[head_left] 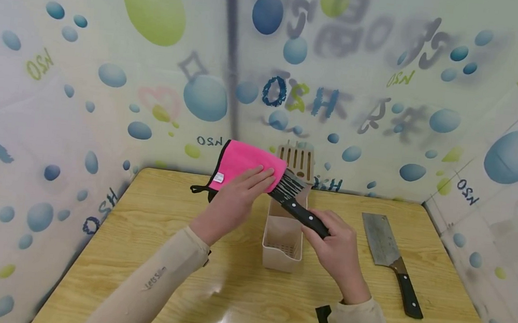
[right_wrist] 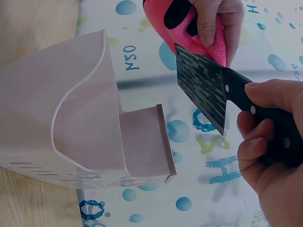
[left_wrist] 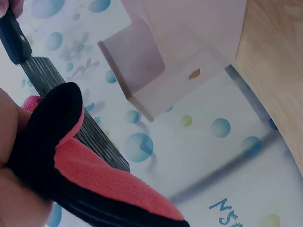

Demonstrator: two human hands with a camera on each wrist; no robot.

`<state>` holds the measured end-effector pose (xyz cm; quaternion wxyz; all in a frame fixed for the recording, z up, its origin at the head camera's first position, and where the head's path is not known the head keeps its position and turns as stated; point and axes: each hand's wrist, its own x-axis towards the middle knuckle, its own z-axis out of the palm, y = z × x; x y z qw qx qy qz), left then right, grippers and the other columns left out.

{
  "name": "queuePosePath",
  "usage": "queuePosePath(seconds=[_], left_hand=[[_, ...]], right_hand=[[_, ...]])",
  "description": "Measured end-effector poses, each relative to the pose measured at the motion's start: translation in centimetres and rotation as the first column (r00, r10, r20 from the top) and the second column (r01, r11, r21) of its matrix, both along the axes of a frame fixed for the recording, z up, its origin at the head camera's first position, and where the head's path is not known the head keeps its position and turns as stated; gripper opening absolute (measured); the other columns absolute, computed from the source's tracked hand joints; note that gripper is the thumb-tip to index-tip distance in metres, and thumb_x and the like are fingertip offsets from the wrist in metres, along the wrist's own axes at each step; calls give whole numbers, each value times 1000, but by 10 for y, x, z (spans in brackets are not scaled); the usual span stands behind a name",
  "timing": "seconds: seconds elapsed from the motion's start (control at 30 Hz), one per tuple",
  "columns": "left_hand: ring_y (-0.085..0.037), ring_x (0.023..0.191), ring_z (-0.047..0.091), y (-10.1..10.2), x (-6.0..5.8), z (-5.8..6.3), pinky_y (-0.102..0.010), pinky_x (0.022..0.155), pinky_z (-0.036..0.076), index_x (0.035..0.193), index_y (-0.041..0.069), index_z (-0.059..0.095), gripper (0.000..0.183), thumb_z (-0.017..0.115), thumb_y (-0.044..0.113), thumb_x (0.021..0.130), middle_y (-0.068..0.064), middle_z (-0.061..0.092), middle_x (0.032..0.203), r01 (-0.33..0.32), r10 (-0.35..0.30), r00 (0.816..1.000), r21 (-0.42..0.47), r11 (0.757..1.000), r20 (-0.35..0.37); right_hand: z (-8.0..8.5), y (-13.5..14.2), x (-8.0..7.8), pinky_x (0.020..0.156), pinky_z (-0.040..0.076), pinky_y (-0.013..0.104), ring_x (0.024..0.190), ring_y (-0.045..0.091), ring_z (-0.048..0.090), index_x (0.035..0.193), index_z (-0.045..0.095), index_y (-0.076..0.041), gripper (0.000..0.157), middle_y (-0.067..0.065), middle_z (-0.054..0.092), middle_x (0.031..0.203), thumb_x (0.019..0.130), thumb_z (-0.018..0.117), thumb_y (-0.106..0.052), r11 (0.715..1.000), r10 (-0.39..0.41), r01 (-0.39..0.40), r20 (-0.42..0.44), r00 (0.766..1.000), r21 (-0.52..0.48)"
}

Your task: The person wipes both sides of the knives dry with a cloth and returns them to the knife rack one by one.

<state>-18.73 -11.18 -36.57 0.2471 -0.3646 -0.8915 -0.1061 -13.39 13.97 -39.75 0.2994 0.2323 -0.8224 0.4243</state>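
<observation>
My right hand [head_left: 336, 246] grips the black riveted handle of a cleaver [right_wrist: 201, 87], whose dark-patterned blade points up and to the left. Over the far part of that blade lies a pink cloth [head_left: 252, 158] with black edging and a hanging loop. My left hand [head_left: 236, 195] pinches the cloth at the blade's edge, thumb on one side and fingers on the other, as the right wrist view shows. The cloth hides some of the blade in the head view. Both hands are raised above the table, in front of a beige plastic utensil holder [head_left: 281, 260].
A second cleaver [head_left: 380, 241] with a black handle lies flat on the wooden table [head_left: 166, 199] at the right. The holder has a slotted brown-and-beige back part [head_left: 299, 161]. A patterned curtain [head_left: 364, 88] with blue and green dots encloses the table's back and sides.
</observation>
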Motion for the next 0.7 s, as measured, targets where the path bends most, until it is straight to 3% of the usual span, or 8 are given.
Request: queuePosePath(seconds=[0.3,0.7], left_hand=[[-29,146,46,13,14,-1,-37,124,33,146,4,58,65,59,-22,87,-9,53,155,52,-53,997,-22,998,-48],[-29,147,44,30,29,4,-35,126,30,146,4,58,64,65,-16,85,-10,52,155,114,-115,988,-11,993,-108]], right_hand=[[2,-2,-1,60,58,34,74,22,69,109,75,6,32,17,75,95,79,85,4,1000,-7,7,13,1000,-7],[5,-3,-2,59,54,22,68,19,65,111,75,7,30,15,74,91,82,83,5,999,12,-10,47,999,-53]])
